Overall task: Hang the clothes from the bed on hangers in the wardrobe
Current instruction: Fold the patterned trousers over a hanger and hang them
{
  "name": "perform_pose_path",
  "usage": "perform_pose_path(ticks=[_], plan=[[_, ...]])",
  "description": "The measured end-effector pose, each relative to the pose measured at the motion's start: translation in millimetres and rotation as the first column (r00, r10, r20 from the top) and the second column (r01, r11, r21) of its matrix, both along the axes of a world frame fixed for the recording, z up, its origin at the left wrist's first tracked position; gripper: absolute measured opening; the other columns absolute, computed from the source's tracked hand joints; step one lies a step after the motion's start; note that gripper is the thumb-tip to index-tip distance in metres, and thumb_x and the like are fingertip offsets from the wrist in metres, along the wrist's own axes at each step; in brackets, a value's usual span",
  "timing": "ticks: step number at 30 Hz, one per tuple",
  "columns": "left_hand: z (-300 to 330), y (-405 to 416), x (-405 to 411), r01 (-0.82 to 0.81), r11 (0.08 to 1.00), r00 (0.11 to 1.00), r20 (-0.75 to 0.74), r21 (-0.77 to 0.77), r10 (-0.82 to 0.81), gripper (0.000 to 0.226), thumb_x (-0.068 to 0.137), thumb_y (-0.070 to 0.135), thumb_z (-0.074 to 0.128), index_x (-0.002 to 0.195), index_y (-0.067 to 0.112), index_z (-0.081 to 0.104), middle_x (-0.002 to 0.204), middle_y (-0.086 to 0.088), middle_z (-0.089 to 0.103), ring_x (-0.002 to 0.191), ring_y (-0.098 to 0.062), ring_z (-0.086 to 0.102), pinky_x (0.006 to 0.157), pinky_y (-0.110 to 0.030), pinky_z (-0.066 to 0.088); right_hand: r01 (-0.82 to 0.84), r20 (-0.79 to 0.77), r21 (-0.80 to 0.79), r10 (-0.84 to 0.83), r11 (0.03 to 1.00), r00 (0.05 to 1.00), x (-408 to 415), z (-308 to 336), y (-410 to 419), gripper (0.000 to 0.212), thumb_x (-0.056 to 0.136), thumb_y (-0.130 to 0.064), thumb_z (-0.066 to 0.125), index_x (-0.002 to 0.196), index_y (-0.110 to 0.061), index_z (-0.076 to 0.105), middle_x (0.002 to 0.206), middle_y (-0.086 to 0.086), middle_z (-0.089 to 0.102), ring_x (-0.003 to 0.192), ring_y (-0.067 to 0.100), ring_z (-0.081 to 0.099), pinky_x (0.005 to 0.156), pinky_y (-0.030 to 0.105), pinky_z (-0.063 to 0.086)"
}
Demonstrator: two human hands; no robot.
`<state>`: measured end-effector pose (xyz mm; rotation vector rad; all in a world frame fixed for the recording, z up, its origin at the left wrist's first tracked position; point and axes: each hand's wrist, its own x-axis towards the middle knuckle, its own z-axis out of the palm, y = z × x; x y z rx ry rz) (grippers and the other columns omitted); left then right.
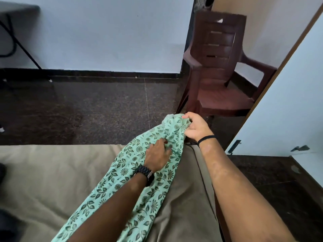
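Green leaf-print cloth trails toward the bed's far right corner, its end bunched in the right hand's curled fingers while the left hand rests flat-fingered on it, likely steadying it for lifting.

We count one garment, a mint-green cloth printed with dark leaves and flowers, lying along one bed under a tan sheet. We see two hands: one left hand and one right hand. There are two wrist pieces, one dark braided watch strap on the left wrist and one thin black band on the right. We count one brown plastic chair by the wall, one folding bench with black legs at the far left, and one white door with two metal fittings low on it.
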<state>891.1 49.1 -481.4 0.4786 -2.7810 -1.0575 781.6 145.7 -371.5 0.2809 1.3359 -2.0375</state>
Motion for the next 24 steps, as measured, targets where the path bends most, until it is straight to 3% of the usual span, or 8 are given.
perform_pose_path(ticks=[2,6,10,12,14,18,21,24], plan=[[1,-1,-1,0.054,0.996,0.997,0.058,-0.068,-0.050,0.034,0.096,0.031,0.045,0.128,0.022,0.041,0.117,-0.002,0.056,0.092,-0.020,0.051,0.089,-0.043,0.048,-0.040,-0.065,-0.002,0.040,0.999,0.997,10,13,0,0.014,0.090,-0.004,0.053,0.103,-0.010,0.055,0.115,0.020,0.062,0.104,0.035,0.063,0.108,0.050,0.037],[1,-4,2,0.148,0.977,0.984,0.126,-0.154,-0.129,0.045,0.096,0.022,0.045,0.140,0.018,0.036,0.134,-0.008,0.048,0.111,-0.024,0.047,0.098,-0.040,0.040,0.153,-0.275,-0.038,-0.158,0.987,0.948,27,18,2,0.058,0.082,0.008,0.064,0.132,-0.016,0.047,0.132,0.020,0.053,0.120,0.035,0.055,0.105,0.053,0.041],[24,-13,7,0.085,0.944,0.983,0.128,0.318,-0.132,0.032,0.098,0.013,0.044,0.127,0.006,0.054,0.119,-0.010,0.060,0.084,-0.015,0.058,0.071,-0.027,0.050,0.107,-0.592,0.136,-0.006,0.985,0.806,57,22,4,0.043,0.081,0.018,0.056,0.101,-0.019,0.066,0.132,0.016,0.056,0.115,0.039,0.057,0.100,0.054,0.045],[35,-16,21,-0.044,0.749,0.998,0.065,0.661,0.001,0.025,0.100,0.015,0.043,0.110,0.002,0.061,0.108,-0.009,0.064,0.077,-0.013,0.060,0.061,-0.021,0.049,0.084,-0.682,0.242,0.107,0.967,0.724,72,23,4,0.046,0.081,0.019,0.056,0.104,-0.020,0.067,0.133,0.006,0.055,0.107,0.043,0.056,0.095,0.056,0.047],[43,-21,40,-0.113,0.398,0.984,0.047,0.910,0.173,0.023,0.101,0.017,0.043,0.099,0.002,0.061,0.101,-0.014,0.067,0.082,-0.023,0.063,0.062,-0.025,0.053,0.061,-0.763,0.315,0.214,0.947,0.610,88,24,3,0.053,0.081,0.018,0.056,0.116,-0.021,0.062,0.135,0.000,0.051,0.088,0.029,0.062,0.088,0.044,0.053],[51,-31,92,-0.063,-0.148,0.947,0.106,0.987,0.303,0.025,0.098,0.027,0.047,0.089,0.006,0.058,0.091,-0.018,0.068,0.088,-0.031,0.064,0.080,-0.040,0.054,0.193,-0.846,0.533,0.525,0.824,0.096,132,16,0,0.070,0.081,0.018,0.047,0.136,-0.025,0.048,0.134,0.002,0.052,0.106,0.009,0.054,0.092,0.005,0.034],[39,-39,146,-0.008,-0.318,0.941,0.115,0.948,0.318,0.034,0.096,0.038,0.050,0.103,0.006,0.060,0.104,-0.021,0.065,0.096,-0.033,0.062,0.068,-0.036,0.059,0.326,-0.659,0.569,0.656,0.755,-0.369,184,-3,5,0.068,0.080,0.014,0.045,0.139,-0.019,0.050,0.092,0.004,0.061,0.064,0.005,0.052,0.055,0.016,0.043],[8,-44,212,0.035,-0.486,0.953,0.118,0.873,0.280,0.045,0.092,0.048,0.053,0.122,0.015,0.055,0.115,-0.017,0.065,0.097,-0.028,0.064,0.073,-0.030,0.059,0.358,-0.295,0.526,0.560,0.772,-0.774,232,-54,23,0.051,0.076,0.000,0.059,0.122,-0.019,0.067,0.097,0.002,0.073,0.085,0.019,0.070,0.069,0.028,0.057]])
